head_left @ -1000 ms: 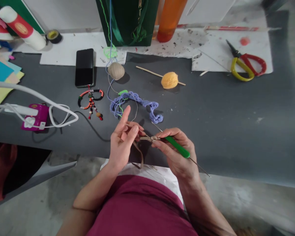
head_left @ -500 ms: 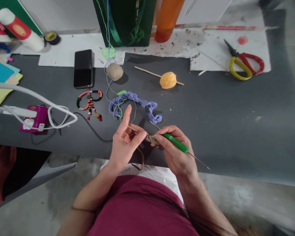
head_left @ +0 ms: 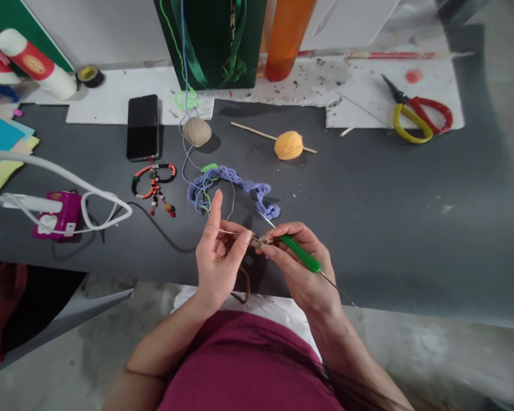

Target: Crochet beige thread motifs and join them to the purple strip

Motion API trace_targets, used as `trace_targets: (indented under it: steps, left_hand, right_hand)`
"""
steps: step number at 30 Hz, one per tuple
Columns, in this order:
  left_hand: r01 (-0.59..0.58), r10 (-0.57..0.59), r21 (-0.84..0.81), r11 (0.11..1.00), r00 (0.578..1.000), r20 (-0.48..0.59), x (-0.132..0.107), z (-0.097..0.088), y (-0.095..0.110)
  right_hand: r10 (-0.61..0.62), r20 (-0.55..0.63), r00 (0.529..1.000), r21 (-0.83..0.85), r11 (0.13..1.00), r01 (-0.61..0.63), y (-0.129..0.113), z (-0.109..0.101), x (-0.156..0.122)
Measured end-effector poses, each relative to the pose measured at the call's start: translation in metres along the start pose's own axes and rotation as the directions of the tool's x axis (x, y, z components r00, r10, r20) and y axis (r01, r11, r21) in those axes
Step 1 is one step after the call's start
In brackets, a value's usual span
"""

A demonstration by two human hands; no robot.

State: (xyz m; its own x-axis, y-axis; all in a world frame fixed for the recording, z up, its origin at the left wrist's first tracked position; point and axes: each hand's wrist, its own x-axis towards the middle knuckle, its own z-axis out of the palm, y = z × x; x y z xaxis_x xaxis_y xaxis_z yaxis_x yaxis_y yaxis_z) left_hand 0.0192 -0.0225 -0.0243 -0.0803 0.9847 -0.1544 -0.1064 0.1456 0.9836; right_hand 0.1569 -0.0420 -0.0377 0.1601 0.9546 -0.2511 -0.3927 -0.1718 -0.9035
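Between my hands is a small beige crochet piece (head_left: 263, 241), partly hidden by fingertips. My left hand (head_left: 220, 254) pinches its left end with the thumb, the index finger raised and a beige strand crossing it. My right hand (head_left: 310, 268) pinches the other end and also holds a crochet hook with a green handle (head_left: 302, 253), its metal tip pointing up and left. A beige yarn ball (head_left: 197, 132) lies farther back. Just beyond my hands a blue-purple crocheted strip (head_left: 240, 181) curls on the table, with green yarn at its left part.
Behind stand a dark green bag (head_left: 216, 51) and an orange bottle (head_left: 288, 40). A yellow yarn ball (head_left: 288, 145) on a stick, scissors (head_left: 417, 117), a phone (head_left: 143, 127) and a beaded bracelet (head_left: 154, 182) lie about. White cables (head_left: 68, 171) run to a purple adapter (head_left: 64, 214) at left.
The beige piece has turned a little between my fingertips, and the strand now runs higher across my left index finger. The whole view has shifted slightly.
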Motion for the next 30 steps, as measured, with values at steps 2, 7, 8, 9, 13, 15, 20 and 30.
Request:
trace_targets:
  steps: [2, 7, 8, 9, 13, 15, 20, 30]
  left_hand:
    - [-0.033, 0.033, 0.014, 0.999, 0.999, -0.018, -0.001, 0.001, -0.001]
    - [-0.067, 0.068, 0.018, 0.998, 0.993, -0.098, 0.001, 0.001, -0.003]
    - [-0.062, 0.063, 0.014, 0.998, 0.993, -0.098, 0.002, 0.0, -0.003]
    - [-0.055, 0.056, 0.008, 0.998, 0.994, -0.095, 0.003, 0.0, -0.004]
    - [-0.065, 0.064, -0.004, 0.998, 0.992, -0.105, 0.005, 0.0, -0.005]
    - [-0.096, 0.097, 0.016, 0.995, 0.988, -0.119, 0.006, 0.001, -0.005]
    - [-0.142, 0.145, 0.029, 0.989, 0.978, -0.153, 0.007, 0.001, -0.004]
    - [-0.162, 0.169, 0.053, 0.985, 0.966, -0.193, 0.012, -0.004, 0.005]
  right_hand:
    - [0.003, 0.007, 1.0, 0.015, 1.0, -0.003, 0.0, 0.0, -0.001]
    - [-0.001, 0.022, 1.0, 0.065, 0.998, -0.001, -0.002, 0.001, -0.001]
    - [0.003, 0.02, 1.0, 0.065, 0.998, -0.005, -0.002, 0.002, -0.001]
    - [0.006, 0.017, 1.0, 0.063, 0.998, -0.007, -0.002, 0.002, -0.001]
    - [0.005, 0.014, 1.0, 0.057, 0.998, -0.005, -0.002, 0.004, -0.001]
    - [0.007, 0.007, 1.0, 0.054, 0.999, -0.007, -0.002, 0.004, -0.001]
    - [0.014, 0.002, 1.0, 0.058, 0.998, -0.014, -0.005, 0.004, 0.0]
    - [0.022, 0.008, 1.0, 0.082, 0.996, -0.023, -0.008, 0.004, 0.001]
